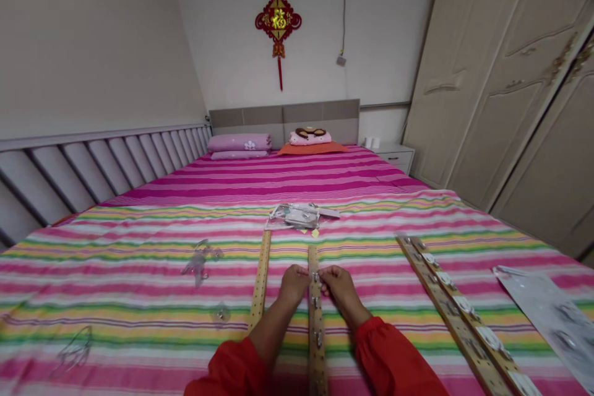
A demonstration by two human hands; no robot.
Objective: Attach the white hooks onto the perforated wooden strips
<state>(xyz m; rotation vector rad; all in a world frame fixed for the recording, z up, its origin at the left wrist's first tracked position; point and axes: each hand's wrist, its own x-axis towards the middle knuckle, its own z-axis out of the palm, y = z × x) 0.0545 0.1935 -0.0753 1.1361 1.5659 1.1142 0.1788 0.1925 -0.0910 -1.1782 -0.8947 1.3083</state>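
A narrow wooden strip with rows of holes (316, 318) lies lengthwise before me, with several small shiny metal pieces along it. Near its far end sits one such metal piece (315, 276). From the left, my left hand (296, 285) is closed, its finger and thumb tips on this piece. My right hand (340, 286) pinches at the same piece from the other side. The fingers partly cover it, so its exact kind is unclear. A second holed wooden strip (260, 278), without metal pieces, lies just left of my left hand.
Two wooden strips (445, 297) with metal pieces and white tags lie to the right, beside a clear plastic package (547, 309). Clear bags (297, 215) lie ahead. Small plastic packets (198, 263) and a thin tangled loop (77, 348) are on the left of the striped bedspread (153, 297).
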